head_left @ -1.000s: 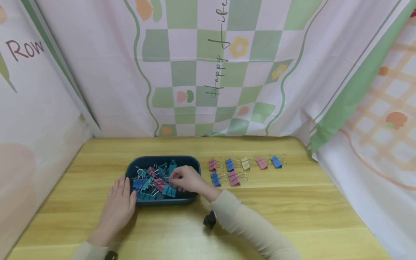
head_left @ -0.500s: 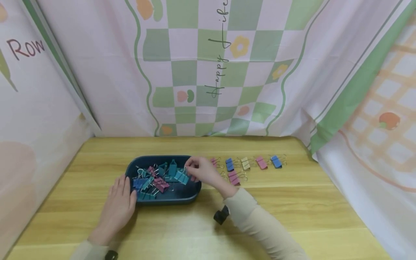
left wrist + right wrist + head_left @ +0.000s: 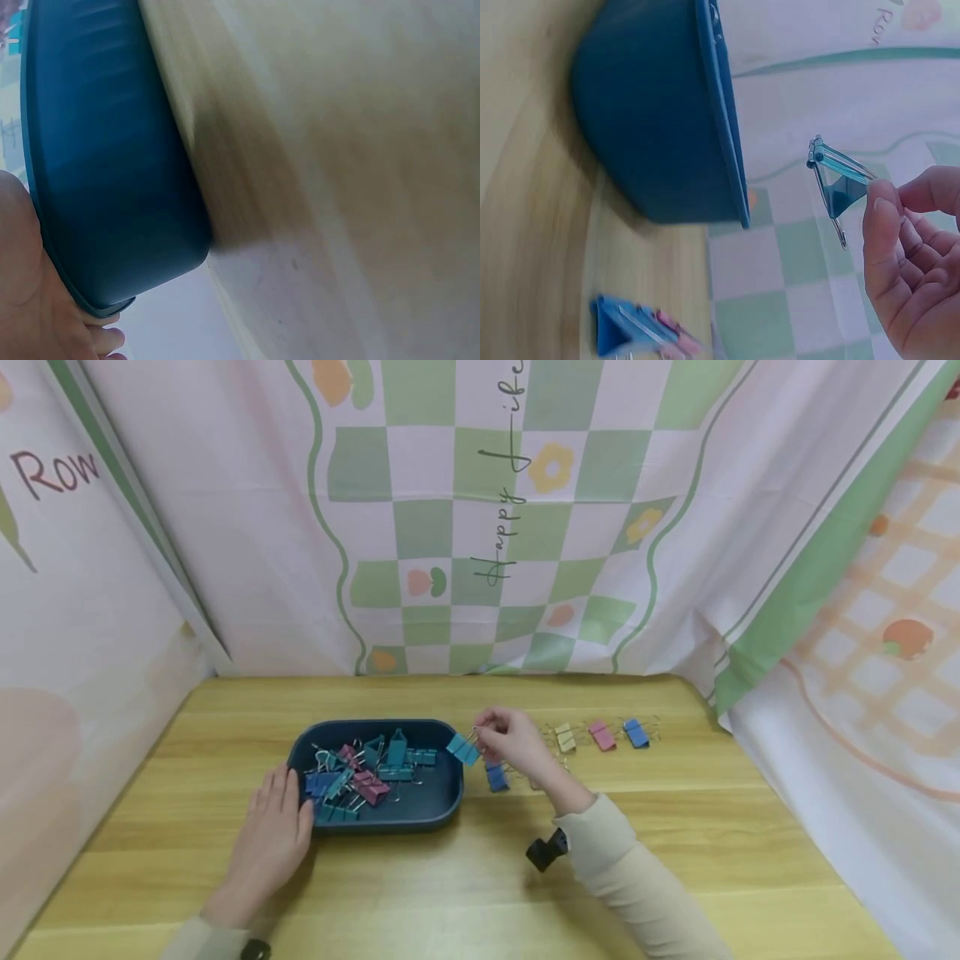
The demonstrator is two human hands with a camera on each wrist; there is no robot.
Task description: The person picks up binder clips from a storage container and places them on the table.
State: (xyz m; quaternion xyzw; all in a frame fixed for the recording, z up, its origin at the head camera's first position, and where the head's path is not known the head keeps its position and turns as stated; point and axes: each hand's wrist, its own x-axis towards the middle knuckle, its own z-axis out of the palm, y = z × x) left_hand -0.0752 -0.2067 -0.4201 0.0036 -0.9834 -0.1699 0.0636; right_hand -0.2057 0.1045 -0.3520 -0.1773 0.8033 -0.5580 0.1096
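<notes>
My right hand [image 3: 516, 745] pinches a teal binder clip [image 3: 463, 749] by its wire handle, just past the right rim of the dark blue tray [image 3: 442, 815]. In the right wrist view the thumb and forefinger grip one handle of that binder clip [image 3: 841, 187], and its other handle sticks out free. My left hand [image 3: 270, 822] lies with straight fingers along the tray's left end; in the left wrist view the hand [image 3: 37, 315] touches the rim. Inside the tray is a heap of teal, pink and blue binder clips, among them a pink one [image 3: 371, 787].
Right of the tray, binder clips lie in two rows: a cream one [image 3: 566, 739], a pink one [image 3: 602, 735] and a blue one [image 3: 637, 733] behind, another blue one [image 3: 497, 777] in front. My right hand hides others. Printed curtains enclose the wooden table [image 3: 420, 893].
My right hand has lifted the teal binder clip out of the tray and carried it rightward over the rim. The left hand has stayed in place.
</notes>
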